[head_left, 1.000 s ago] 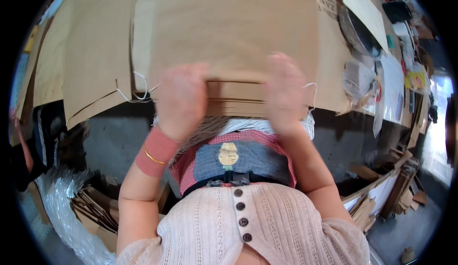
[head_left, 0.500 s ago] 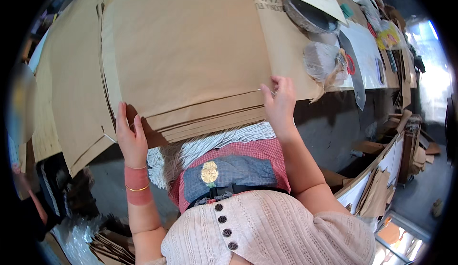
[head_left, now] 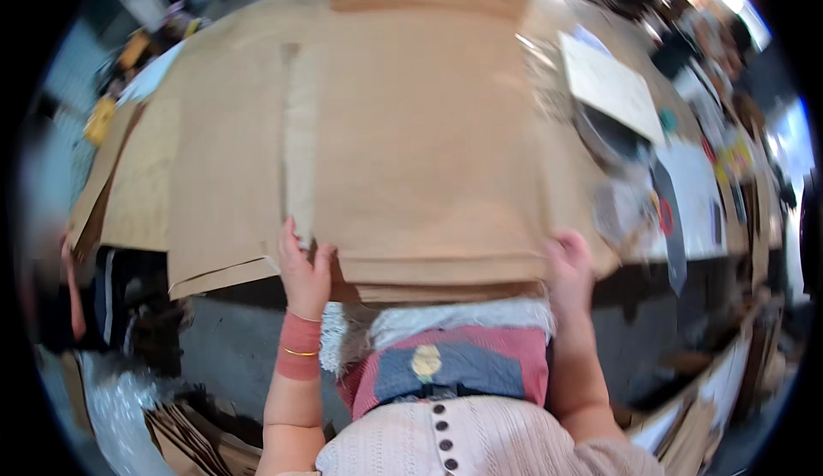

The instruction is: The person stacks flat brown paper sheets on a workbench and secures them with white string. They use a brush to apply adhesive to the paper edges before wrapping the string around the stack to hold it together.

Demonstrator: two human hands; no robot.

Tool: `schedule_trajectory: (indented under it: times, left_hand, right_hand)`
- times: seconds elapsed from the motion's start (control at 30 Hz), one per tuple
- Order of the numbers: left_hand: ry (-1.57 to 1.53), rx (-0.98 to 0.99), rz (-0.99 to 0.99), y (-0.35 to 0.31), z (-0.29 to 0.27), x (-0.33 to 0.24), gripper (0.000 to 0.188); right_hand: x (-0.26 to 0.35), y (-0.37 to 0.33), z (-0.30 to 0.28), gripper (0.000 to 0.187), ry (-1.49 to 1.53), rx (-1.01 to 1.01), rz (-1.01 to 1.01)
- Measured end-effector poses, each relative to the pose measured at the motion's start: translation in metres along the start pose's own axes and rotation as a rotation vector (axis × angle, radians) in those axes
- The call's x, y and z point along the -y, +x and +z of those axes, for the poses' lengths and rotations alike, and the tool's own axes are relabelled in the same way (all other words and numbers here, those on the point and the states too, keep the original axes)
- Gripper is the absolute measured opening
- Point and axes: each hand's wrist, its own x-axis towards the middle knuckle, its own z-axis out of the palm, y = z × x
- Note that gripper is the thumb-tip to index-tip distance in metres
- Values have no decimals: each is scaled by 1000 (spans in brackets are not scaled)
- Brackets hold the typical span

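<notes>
A stack of large brown kraft paper sheets [head_left: 429, 159] lies in front of me, with several layered edges showing along its near side. At the stack's near left corner is my left hand [head_left: 304, 266], its fingers stretched forward against the edge and its thumb apart. My right hand [head_left: 572, 266] is at the near right corner, fingers curled in; blur hides what they hold, if anything. Left of the stack, beyond a pale strip, lies another brown paper pile [head_left: 227, 159] with a short white string [head_left: 272, 264] at its near corner.
To the right are a dark round basin [head_left: 609, 137] under a white board [head_left: 610, 86], a clear plastic bag [head_left: 621, 206], red-handled scissors [head_left: 665, 216] and a long grey blade-shaped piece [head_left: 673, 236]. At far left, another person's hand [head_left: 69, 249] is by brown sheets. Bundled cardboard [head_left: 193, 437] stands below left.
The view has swung, so the table and both hands sit lower and further right in it. The person at left now shows beside raised brown sheets. My hands stay at the stack's near corners.
</notes>
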Motion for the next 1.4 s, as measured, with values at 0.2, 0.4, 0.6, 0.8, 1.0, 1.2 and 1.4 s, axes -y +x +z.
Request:
schedule_trajectory:
  times: [0.2, 0.4, 0.6, 0.8, 1.0, 1.2, 1.4]
  left_hand:
    - [-536, 161, -141, -28, -36, -8, 64]
    - [30, -318, 89, -30, -118, 93, 45]
    - [315, -442, 79, 60, -248, 191, 45]
    - [484, -328, -327, 92, -277, 249, 41]
    - [622, -336, 178, 46, -166, 150, 39]
    - [36, 64, 745, -55, -34, -7, 30]
    - [210, 702, 654, -101, 20, -25, 18]
  right_hand:
    - [5, 2, -26, 30, -304, 252, -83]
    - [54, -24, 127, 30, -351, 566, -277]
    - [23, -48, 320, 37, -253, 836, -189]
    - [43, -79, 347, 47, -211, 1110, 148]
    - [97, -21, 119, 18, -374, 1208, -127]
    - [75, 73, -108, 39, -1574, 27, -336]
    - [50, 75, -161, 44, -1588, 283, -577]
